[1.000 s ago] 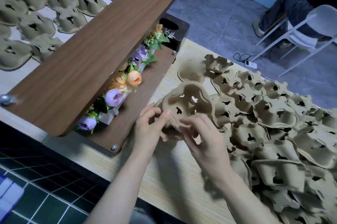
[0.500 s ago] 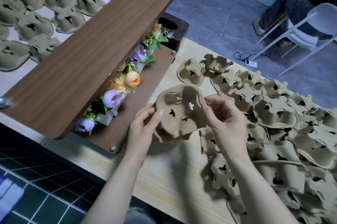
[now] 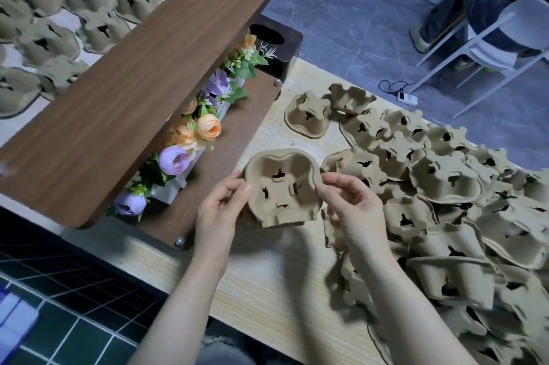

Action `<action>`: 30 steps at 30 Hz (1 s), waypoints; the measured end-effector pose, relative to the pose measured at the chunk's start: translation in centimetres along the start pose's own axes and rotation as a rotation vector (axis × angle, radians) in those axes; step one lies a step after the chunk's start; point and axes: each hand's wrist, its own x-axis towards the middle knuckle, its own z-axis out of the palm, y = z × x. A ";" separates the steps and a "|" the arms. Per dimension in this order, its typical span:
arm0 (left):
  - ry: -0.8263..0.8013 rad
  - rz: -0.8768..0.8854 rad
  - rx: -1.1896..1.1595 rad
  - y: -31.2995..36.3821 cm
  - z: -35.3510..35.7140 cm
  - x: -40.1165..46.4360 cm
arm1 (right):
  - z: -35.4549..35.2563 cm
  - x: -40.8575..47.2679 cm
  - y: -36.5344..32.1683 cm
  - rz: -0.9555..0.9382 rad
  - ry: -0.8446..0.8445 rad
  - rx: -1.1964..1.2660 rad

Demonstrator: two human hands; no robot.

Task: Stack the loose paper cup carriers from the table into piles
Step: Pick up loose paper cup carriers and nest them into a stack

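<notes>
A small stack of brown pulp cup carriers is held above the light wooden table, its hollow side tilted toward me. My left hand grips its left edge, thumb on the inner face. My right hand pinches its right rim between thumb and forefinger. A large heap of loose carriers covers the table to the right. One single carrier lies apart at the far side.
A dark wooden shelf unit with artificial flowers stands just left of my hands. Beyond it, more carriers lie spread on another surface. A white chair with a seated person and a power strip are on the floor.
The held stack has turned so its hollow side faces me. My right hand moved from below the stack up to its right rim. The far single carrier is now uncovered.
</notes>
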 end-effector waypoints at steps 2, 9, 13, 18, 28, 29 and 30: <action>0.015 -0.006 -0.019 -0.3 -0.1 0.0 | 0.1 0.2 0.4 -0.013 -0.019 -0.020; -0.055 0.086 0.012 -0.5 -0.2 -0.2 | -0.1 1.1 1.6 -0.034 -0.053 -0.104; -0.133 0.127 0.079 -0.6 -0.3 0.2 | -0.2 2.1 1.1 -0.051 -0.121 -0.149; -0.217 0.126 0.214 -0.9 -0.6 0.8 | -0.1 6.2 -0.7 -0.211 -0.178 -0.307; -0.218 0.159 0.271 -0.7 -1.3 1.4 | 0.9 18.2 -2.5 -0.390 -0.124 -0.751; -0.215 0.163 0.275 -0.7 -1.3 1.4 | 1.1 18.9 -2.6 -0.401 -0.135 -0.797; -0.217 0.164 0.281 -0.6 -1.3 1.5 | 1.3 19.5 -2.7 -0.409 -0.147 -0.844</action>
